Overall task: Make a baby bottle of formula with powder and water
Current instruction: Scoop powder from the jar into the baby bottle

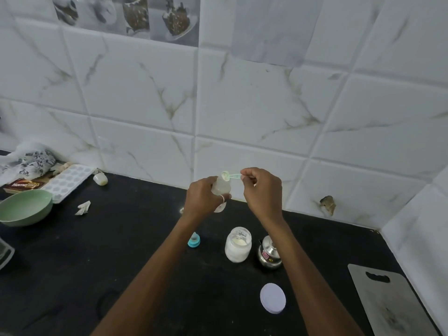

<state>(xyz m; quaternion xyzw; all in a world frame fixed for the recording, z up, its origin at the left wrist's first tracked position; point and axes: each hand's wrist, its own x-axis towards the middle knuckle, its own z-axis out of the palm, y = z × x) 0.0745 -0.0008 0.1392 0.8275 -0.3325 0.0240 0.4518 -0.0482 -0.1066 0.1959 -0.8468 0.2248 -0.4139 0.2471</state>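
Observation:
My left hand (202, 198) grips a clear baby bottle (221, 186) and holds it up above the black counter. My right hand (263, 190) pinches the handle of a pale green scoop (229, 176), whose bowl sits over the bottle's open mouth. Below my hands, an open glass jar of white powder (238, 244) stands on the counter. The bottle's teal collar with its teat (194, 240) lies to the jar's left. A white round lid (272, 298) lies nearer to me.
A small steel pot with a lid (269, 253) stands right of the jar. A grey cutting board (388, 304) lies at the right edge. At the left are a green bowl (24, 207), a white ice tray (69, 179), a box and crumpled cloth.

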